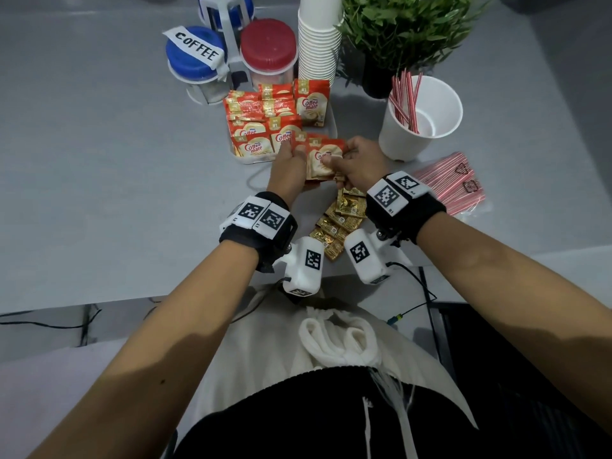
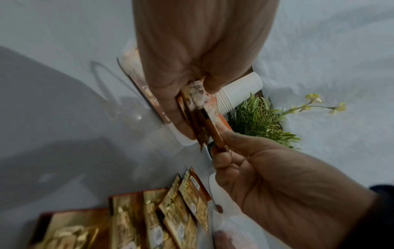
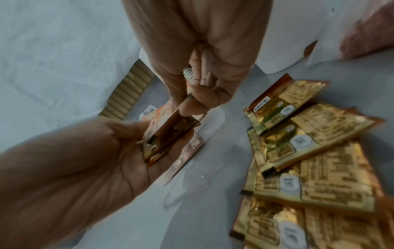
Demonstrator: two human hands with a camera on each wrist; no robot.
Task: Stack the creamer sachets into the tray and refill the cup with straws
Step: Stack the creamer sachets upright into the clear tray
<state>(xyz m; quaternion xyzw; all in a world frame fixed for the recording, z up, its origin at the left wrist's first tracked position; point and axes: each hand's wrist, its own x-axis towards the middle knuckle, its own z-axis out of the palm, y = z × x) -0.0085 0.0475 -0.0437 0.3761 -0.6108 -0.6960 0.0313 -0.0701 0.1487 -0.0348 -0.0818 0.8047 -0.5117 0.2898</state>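
Observation:
Red Coffee mate creamer sachets (image 1: 265,127) fill a clear tray (image 1: 332,126) at the table's middle. Just in front of it, both hands hold one small bundle of sachets (image 1: 319,157) above the table. My left hand (image 1: 293,150) cradles the bundle (image 2: 195,104) between thumb and fingers. My right hand (image 1: 334,159) pinches its near edge (image 3: 170,134). More loose sachets (image 1: 341,220) lie gold side up under my wrists. The white cup (image 1: 420,117) at the right holds a few red-striped straws (image 1: 405,97), leaning left. A bag of straws (image 1: 450,183) lies near the cup.
Behind the tray stand a blue-lidded coffee jar (image 1: 195,61), a red-lidded jar (image 1: 267,49), a stack of paper cups (image 1: 319,41) and a green plant (image 1: 407,28). The table's near edge runs just below my wrists.

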